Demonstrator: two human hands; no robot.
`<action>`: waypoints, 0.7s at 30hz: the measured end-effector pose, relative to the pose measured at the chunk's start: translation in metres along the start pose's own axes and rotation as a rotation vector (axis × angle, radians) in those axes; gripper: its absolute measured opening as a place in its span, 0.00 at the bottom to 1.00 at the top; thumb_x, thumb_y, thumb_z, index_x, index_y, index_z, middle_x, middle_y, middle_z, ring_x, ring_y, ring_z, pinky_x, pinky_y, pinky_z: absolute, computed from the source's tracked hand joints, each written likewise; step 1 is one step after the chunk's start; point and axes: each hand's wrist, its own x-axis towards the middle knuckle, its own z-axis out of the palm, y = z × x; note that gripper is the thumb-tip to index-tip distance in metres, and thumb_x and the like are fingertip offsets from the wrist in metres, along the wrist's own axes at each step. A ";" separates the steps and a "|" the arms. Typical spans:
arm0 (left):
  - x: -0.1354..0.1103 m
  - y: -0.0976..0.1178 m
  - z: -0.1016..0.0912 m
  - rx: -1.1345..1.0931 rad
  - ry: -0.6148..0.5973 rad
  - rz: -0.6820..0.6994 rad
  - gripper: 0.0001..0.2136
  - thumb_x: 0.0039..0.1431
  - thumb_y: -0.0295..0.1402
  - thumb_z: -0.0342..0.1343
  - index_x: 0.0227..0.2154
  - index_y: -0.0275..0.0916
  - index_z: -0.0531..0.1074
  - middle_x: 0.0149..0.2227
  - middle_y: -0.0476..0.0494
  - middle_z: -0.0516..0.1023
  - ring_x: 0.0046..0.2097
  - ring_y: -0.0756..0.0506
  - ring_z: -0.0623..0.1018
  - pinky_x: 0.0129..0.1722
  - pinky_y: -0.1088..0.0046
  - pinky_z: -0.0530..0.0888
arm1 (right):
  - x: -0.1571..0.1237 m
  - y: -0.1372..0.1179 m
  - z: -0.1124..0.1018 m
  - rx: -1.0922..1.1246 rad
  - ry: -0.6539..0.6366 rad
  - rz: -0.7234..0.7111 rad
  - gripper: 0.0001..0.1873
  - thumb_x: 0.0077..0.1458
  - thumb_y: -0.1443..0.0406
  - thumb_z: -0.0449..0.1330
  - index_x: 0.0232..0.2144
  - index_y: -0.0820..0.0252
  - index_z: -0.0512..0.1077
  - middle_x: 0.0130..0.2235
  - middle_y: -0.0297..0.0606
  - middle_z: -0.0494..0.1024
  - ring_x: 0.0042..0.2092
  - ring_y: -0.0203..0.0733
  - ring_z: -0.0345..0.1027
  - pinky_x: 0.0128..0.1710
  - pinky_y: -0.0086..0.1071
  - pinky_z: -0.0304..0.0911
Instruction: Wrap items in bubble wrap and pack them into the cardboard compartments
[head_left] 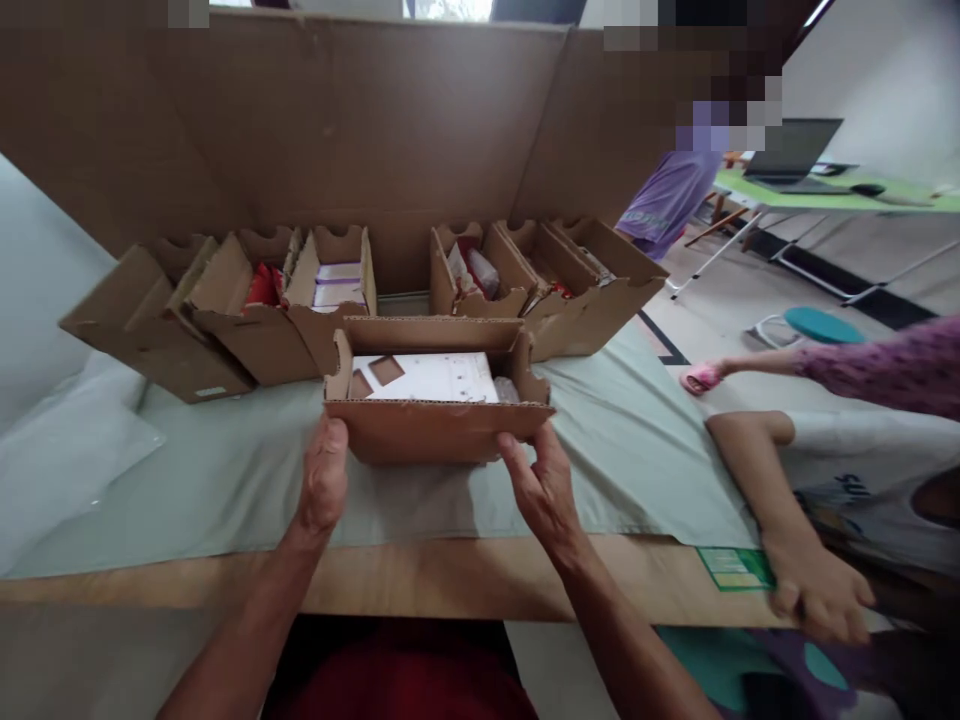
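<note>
Between my two hands is a long, open-topped cardboard box point(442, 432), its front wall facing me. Inside it lie a white carton point(431, 377) with small square cut-outs and some clear plastic point(507, 390) at the right end. My left hand point(325, 475) is closed on the box's left end, its fingers partly hidden. At the front right corner my right hand point(541, 480) grips the box, thumb on the front wall. Whether the box's base touches the cloth I cannot tell.
Several cardboard bins stand behind, including a left bin point(255, 330) and a right bin point(487, 285), against a tall cardboard panel point(345, 120). Plastic wrap point(67, 450) lies left on the green cloth point(225, 470). Another person's hand point(817, 590) rests at the table's right, near a green card point(731, 568).
</note>
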 end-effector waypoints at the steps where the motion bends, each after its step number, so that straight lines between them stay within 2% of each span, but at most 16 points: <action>1: -0.001 0.004 0.002 -0.016 0.009 -0.003 0.31 0.70 0.56 0.38 0.64 0.43 0.67 0.56 0.38 0.79 0.61 0.38 0.75 0.62 0.56 0.71 | 0.000 -0.002 -0.003 -0.019 0.030 -0.001 0.16 0.64 0.53 0.56 0.48 0.55 0.71 0.43 0.41 0.78 0.44 0.49 0.72 0.45 0.42 0.69; 4: -0.010 0.010 0.005 -0.029 -0.011 -0.024 0.31 0.69 0.57 0.40 0.64 0.43 0.67 0.56 0.36 0.79 0.61 0.37 0.75 0.61 0.55 0.72 | -0.007 -0.003 -0.015 -0.104 0.120 -0.036 0.13 0.64 0.54 0.57 0.44 0.54 0.72 0.43 0.41 0.78 0.45 0.51 0.72 0.47 0.43 0.67; 6: -0.016 0.010 -0.001 -0.015 -0.019 -0.048 0.31 0.69 0.57 0.42 0.63 0.42 0.68 0.55 0.36 0.79 0.62 0.37 0.75 0.62 0.54 0.72 | -0.013 -0.005 -0.015 -0.134 0.127 -0.056 0.14 0.64 0.54 0.58 0.45 0.54 0.72 0.45 0.42 0.79 0.47 0.52 0.72 0.49 0.44 0.67; 12: -0.009 0.014 -0.037 0.025 0.126 -0.017 0.29 0.70 0.55 0.42 0.63 0.43 0.68 0.54 0.40 0.80 0.64 0.37 0.73 0.64 0.55 0.69 | -0.002 -0.018 0.019 -0.036 -0.023 -0.067 0.19 0.65 0.53 0.54 0.51 0.55 0.72 0.47 0.43 0.79 0.46 0.52 0.73 0.48 0.44 0.68; 15: -0.013 0.023 -0.035 0.068 0.078 0.003 0.29 0.70 0.56 0.42 0.62 0.42 0.70 0.54 0.39 0.80 0.63 0.37 0.73 0.64 0.56 0.70 | -0.003 -0.014 0.012 -0.058 0.027 -0.080 0.15 0.64 0.54 0.56 0.47 0.54 0.73 0.45 0.42 0.80 0.46 0.52 0.74 0.47 0.44 0.68; 18: -0.024 0.023 -0.028 0.047 -0.008 0.004 0.29 0.69 0.56 0.43 0.61 0.43 0.71 0.54 0.39 0.80 0.62 0.36 0.74 0.62 0.54 0.73 | -0.016 -0.005 -0.002 -0.110 0.084 -0.067 0.13 0.65 0.54 0.57 0.45 0.53 0.74 0.44 0.41 0.80 0.46 0.53 0.74 0.45 0.43 0.69; 21: -0.037 0.014 -0.034 0.077 0.013 -0.043 0.28 0.71 0.53 0.41 0.62 0.43 0.70 0.52 0.40 0.82 0.60 0.36 0.76 0.61 0.53 0.75 | -0.031 -0.003 0.002 -0.102 0.011 -0.073 0.15 0.65 0.54 0.56 0.50 0.52 0.73 0.47 0.42 0.80 0.47 0.53 0.74 0.46 0.44 0.70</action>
